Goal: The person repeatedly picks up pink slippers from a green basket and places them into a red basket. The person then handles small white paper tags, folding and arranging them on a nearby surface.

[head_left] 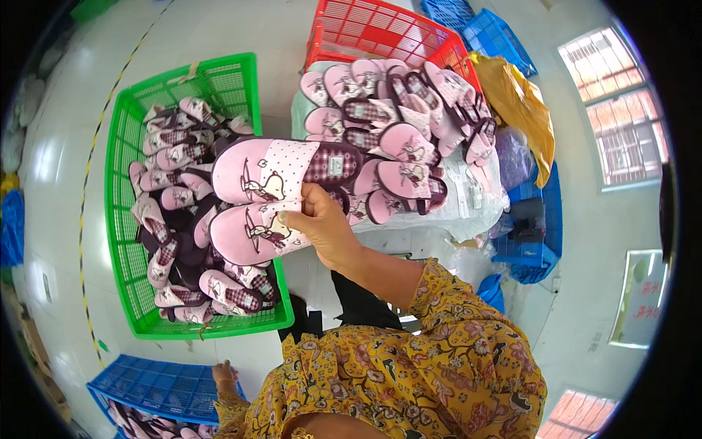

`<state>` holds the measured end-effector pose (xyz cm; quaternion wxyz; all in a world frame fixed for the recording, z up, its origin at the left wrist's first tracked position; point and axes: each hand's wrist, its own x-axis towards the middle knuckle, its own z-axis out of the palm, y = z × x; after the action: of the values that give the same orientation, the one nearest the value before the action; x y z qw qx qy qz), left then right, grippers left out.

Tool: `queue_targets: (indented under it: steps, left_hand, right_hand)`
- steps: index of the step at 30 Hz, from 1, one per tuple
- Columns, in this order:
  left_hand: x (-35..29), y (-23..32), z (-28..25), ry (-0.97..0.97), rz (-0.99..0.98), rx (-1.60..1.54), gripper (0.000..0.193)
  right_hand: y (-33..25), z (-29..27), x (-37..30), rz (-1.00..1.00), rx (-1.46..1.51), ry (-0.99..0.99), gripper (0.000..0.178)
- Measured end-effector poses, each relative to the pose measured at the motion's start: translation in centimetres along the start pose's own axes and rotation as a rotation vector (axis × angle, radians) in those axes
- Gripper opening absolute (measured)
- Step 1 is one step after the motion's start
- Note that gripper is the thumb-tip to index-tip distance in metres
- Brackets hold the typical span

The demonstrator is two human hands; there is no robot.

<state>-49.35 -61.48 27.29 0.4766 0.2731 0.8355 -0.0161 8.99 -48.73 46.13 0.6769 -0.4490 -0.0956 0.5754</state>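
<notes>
My right hand (322,225) is closed on a pair of pink slippers (252,172), thumb on top, at the side where the two meet. They lie side by side, toes to the left, with a cartoon figure on each upper, a dotted band and a dark checked insole. The pair is held up between a green crate (121,219) and a heap of similar slippers (402,139). Low on the left, my left hand (226,373) hangs beside a blue crate (161,384). It looks loosely open and holds nothing that I can see.
Loose slippers (175,157) fill the green crate. The heap lies on a plastic-wrapped bale (468,205), with a red crate (380,33) behind it. A yellow sack (519,102) and another blue crate (548,241) stand to the right. More slippers lie in the near blue crate.
</notes>
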Motion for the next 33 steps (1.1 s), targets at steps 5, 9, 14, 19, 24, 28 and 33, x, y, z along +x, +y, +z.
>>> queue_targets:
  steps: [5, 9, 14, 19, 24, 28, 33]
  left_hand:
    - [-4.0, 1.5, 4.4, -0.087, -0.045, -0.02, 0.023]
    - [-1.4, -0.3, 6.3, -0.247, -0.088, -0.059, 0.026]
    - [-7.9, 10.5, 14.2, -0.159, 0.007, 0.025, 0.015]
    - [-15.8, 18.7, 19.4, -0.073, 0.233, 0.213, 0.015]
    - [-3.0, 11.9, 14.1, -0.322, 0.067, 0.023, 0.013]
    - [-8.2, 12.7, 20.0, -0.107, 0.08, 0.113, 0.013]
    - [-13.9, 15.9, 18.6, -0.35, 0.129, 0.107, 0.019]
  right_hand:
    - [-6.7, -7.4, -1.0, -0.124, 0.035, 0.103, 0.037]
    - [-11.7, -14.5, -2.3, -0.225, 0.099, 0.213, 0.029]
    - [-15.8, -24.2, -1.2, -0.293, 0.271, 0.392, 0.025]
    - [-17.0, -34.8, -1.5, -0.223, 0.238, 0.548, 0.028]
    - [-15.9, -44.5, 1.4, -0.057, 0.239, 0.531, 0.039]
    - [-14.3, -52.9, 3.2, 0.107, 0.17, 0.59, 0.043]
    - [-9.8, -57.0, 5.7, 0.275, -0.417, 0.598, 0.059]
